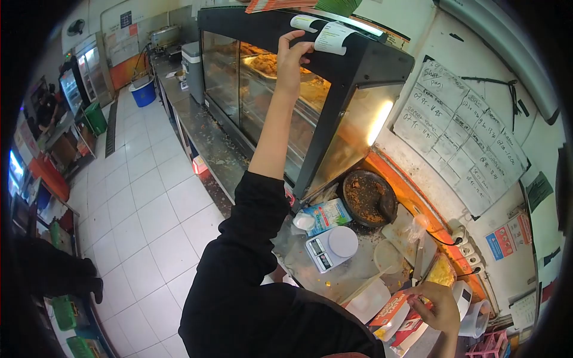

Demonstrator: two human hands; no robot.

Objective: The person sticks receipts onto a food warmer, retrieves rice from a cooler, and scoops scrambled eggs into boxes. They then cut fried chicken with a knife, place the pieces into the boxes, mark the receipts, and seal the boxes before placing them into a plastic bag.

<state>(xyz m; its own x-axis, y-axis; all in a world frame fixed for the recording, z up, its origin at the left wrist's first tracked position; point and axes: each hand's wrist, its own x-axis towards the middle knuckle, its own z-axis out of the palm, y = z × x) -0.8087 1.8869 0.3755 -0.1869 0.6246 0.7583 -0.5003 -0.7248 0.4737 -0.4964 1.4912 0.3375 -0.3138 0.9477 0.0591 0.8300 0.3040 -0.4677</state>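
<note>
My left hand (pixel 291 58) is raised to the top front edge of the glass food warmer (pixel 352 65). Its fingers are apart and reach the edges of two printed paper slips (pixel 332 38) that hang there; a firm grip on them does not show. Low on the right, my right hand (pixel 439 307) has its fingers curled at the edge of a red, orange and white paper food box (pixel 391 313). A second box of the same kind lies partly under that hand. Fried food (pixel 262 64) sits on trays behind the warmer's glass.
On the counter are a digital kitchen scale (pixel 332 248), a stone mortar (pixel 369 198) with brown paste, a blue packet (pixel 325 216), a knife (pixel 417 262) and a strainer (pixel 388 256). A handwritten schedule (pixel 459 137) hangs on the wall. A person (pixel 48 113) stands far left.
</note>
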